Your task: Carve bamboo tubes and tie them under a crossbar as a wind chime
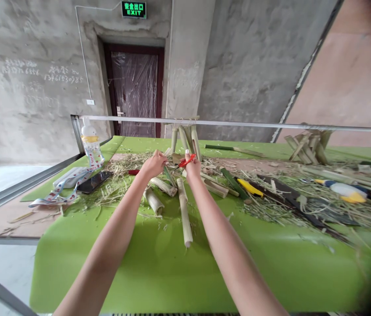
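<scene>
Scissors with red handles (187, 161) held in right hand (192, 167), grip narrow around the handles, thin blades pointing left, just beside left hand (154, 164). Left grip curled, anything in it hidden. Green mat (159, 272) on tabletop (4, 217), strewn with bamboo shavings (119, 184). Cut bamboo segments (183, 210) lie just below the hands, small bamboo frame (185, 138) beyond them. Phone (93, 182) and plastic bottle (90, 142) with ribbon (70, 184) at left, dark blade (287, 197) at right. Behind: bare concrete wall (34, 87), plastic-wrapped door (134, 92), green EXIT sign (133, 9).
</scene>
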{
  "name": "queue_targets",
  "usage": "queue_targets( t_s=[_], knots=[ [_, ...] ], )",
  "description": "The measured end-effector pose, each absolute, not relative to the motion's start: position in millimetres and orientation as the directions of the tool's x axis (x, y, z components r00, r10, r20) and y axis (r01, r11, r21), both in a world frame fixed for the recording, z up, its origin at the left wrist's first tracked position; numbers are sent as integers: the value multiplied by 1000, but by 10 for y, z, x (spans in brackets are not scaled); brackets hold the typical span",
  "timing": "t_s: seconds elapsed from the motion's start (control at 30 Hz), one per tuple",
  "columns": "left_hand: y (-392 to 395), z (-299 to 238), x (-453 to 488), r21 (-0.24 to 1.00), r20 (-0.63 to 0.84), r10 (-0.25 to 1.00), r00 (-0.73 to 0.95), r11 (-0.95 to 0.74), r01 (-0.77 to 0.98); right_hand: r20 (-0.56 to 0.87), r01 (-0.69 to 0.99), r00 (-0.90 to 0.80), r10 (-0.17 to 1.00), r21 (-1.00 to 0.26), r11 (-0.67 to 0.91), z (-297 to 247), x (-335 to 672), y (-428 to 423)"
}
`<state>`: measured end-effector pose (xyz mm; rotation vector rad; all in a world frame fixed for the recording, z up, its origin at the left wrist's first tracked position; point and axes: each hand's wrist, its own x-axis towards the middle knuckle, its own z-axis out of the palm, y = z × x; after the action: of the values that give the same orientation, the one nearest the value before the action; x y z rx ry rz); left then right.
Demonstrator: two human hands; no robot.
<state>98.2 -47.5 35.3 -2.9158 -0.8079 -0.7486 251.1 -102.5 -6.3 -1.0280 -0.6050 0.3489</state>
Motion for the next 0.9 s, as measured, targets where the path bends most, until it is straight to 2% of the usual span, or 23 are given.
queue_targets(
  t_s=[0.1, 0.2, 0.33, 0.4, 0.5, 0.57, 0.73, 0.9],
  knots=[
    [-395, 320, 991, 175, 465, 488, 739, -869, 464, 232, -59, 804, 547, -885, 462, -24, 2603, -1083],
    [-312, 288, 1011, 250, 495, 466, 733, -885, 394, 244, -33, 786, 568, -901, 432, 7, 2676, -1160],
    [-286, 279, 1025, 374, 504, 451, 737, -883, 285, 309, 108, 719, 623, -934, 339, 49, 2707, -1284],
    [-298, 281, 1025, 439, 504, 467, 726, -863, 250, 338, 241, 686, 645, -941, 236, 52, 2722, -1343],
    [-303, 271, 1025, 495, 525, 511, 681, -834, 245, 350, 414, 653, 671, -908, 71, 11, 2763, -1403],
    [-289, 255, 1026, 525, 518, 542, 662, -813, 254, 336, 446, 643, 688, -895, 20, -38, 2789, -1413],
    [-251, 222, 1028, 602, 472, 588, 657, -759, 247, 309, 448, 620, 721, -894, -2, -118, 2789, -1370],
    [-300, 254, 1030, 661, 416, 625, 660, -706, 252, 326, 409, 578, 748, -909, 81, -91, 2714, -1317]
  ],
)
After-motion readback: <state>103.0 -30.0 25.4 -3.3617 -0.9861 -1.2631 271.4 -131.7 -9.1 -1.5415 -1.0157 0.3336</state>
